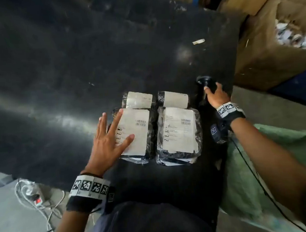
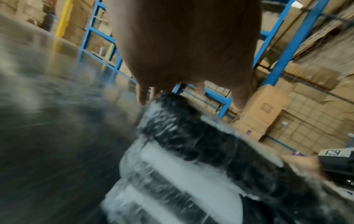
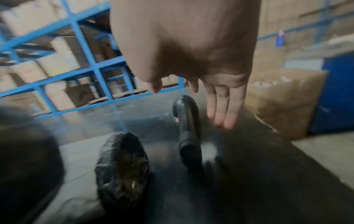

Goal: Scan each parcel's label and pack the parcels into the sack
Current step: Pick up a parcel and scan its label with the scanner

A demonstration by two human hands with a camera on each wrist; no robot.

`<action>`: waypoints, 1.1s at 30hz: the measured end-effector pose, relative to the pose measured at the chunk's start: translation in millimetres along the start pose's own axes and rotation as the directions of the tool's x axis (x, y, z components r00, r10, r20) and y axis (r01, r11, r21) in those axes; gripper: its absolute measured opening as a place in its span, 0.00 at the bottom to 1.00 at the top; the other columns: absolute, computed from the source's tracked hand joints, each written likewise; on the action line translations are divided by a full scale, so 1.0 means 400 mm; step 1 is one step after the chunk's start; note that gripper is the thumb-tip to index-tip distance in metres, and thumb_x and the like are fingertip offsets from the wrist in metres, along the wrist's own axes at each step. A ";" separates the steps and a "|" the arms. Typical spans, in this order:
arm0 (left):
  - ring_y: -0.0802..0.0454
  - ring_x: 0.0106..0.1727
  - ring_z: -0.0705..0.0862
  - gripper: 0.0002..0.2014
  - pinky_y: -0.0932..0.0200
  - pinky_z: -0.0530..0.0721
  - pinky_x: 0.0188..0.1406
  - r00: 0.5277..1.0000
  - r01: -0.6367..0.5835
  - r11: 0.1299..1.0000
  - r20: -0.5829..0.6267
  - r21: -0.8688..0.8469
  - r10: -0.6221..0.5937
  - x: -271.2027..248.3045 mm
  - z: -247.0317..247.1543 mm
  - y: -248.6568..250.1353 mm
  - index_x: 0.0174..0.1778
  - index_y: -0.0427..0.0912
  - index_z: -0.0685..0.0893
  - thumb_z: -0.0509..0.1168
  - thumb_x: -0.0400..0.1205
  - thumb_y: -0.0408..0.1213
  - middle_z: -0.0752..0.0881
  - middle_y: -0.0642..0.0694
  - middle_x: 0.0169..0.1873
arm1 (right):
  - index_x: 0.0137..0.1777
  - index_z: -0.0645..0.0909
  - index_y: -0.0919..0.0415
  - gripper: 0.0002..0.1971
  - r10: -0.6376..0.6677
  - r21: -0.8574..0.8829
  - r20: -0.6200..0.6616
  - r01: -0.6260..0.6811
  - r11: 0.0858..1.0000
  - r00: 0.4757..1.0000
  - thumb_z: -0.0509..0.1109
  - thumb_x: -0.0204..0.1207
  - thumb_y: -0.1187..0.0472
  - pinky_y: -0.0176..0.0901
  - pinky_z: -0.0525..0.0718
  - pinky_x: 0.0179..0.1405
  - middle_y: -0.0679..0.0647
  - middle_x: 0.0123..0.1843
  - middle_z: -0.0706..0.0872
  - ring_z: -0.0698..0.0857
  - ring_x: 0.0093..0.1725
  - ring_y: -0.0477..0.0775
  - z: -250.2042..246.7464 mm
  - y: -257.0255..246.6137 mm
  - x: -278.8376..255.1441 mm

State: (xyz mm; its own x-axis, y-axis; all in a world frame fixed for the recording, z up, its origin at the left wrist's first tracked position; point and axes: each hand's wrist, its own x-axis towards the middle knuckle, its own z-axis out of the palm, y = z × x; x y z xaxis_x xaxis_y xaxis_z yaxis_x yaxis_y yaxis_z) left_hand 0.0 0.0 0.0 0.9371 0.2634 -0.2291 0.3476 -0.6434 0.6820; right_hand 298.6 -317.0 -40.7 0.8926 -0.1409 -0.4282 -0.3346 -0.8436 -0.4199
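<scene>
My left hand (image 1: 106, 145) lay flat, fingers spread, on the left parcel (image 1: 135, 134)'s label. My right hand (image 1: 218, 96) hung over the scanner (image 3: 186, 128), fingers straight, gripping nothing. Four parcels sat on the black table (image 1: 52, 69); green sack (image 1: 282, 169) at my right.

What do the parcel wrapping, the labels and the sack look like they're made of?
Parcel wrapping: looks like thin glossy clear plastic film over dark contents, crinkled with bright glints. Labels: matte white paper with printed barcodes, probably stuck on. Sack: pale green and dull, slumped in soft folds; likely woven plastic, but the weave is too blurred to confirm.
</scene>
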 end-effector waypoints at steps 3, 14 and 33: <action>0.51 0.90 0.53 0.45 0.34 0.66 0.84 0.997 0.060 0.993 0.055 -0.099 -0.055 0.010 0.014 -0.031 0.85 0.76 0.52 0.64 0.73 0.74 0.56 0.47 0.90 | 0.88 0.53 0.56 0.37 0.110 0.204 0.039 -0.116 0.972 0.993 0.57 0.84 0.40 0.53 0.66 0.77 0.65 0.84 0.66 0.70 0.80 0.70 0.027 -0.003 0.060; 0.62 0.75 0.79 0.59 0.59 0.80 0.74 0.990 0.107 0.901 0.124 -0.420 -0.060 0.021 0.028 -0.075 0.86 0.69 0.61 0.86 0.60 0.56 0.78 0.61 0.77 | 0.80 0.59 0.44 0.27 0.201 0.704 0.146 -0.244 0.667 0.969 0.48 0.84 0.36 0.42 0.84 0.23 0.61 0.52 0.86 0.87 0.34 0.57 0.082 -0.048 0.179; 0.49 0.53 0.81 0.40 0.43 0.86 0.60 0.987 -0.056 0.998 -0.155 -0.020 0.053 -0.005 -0.006 0.043 0.80 0.76 0.67 0.78 0.74 0.56 0.80 0.45 0.53 | 0.72 0.77 0.57 0.37 -0.012 0.721 0.068 -0.041 0.691 0.998 0.50 0.77 0.30 0.37 0.74 0.20 0.68 0.52 0.90 0.74 0.15 0.54 -0.114 -0.058 -0.064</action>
State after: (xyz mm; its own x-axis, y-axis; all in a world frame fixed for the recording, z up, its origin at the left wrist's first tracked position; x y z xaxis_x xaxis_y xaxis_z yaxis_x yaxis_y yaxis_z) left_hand 3.9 -9.8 13.8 0.9377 0.3373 -0.0827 0.2935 -0.6424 0.7079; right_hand 297.5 -317.3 16.5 0.8737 -0.0955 -0.4770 -0.4862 -0.2039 -0.8498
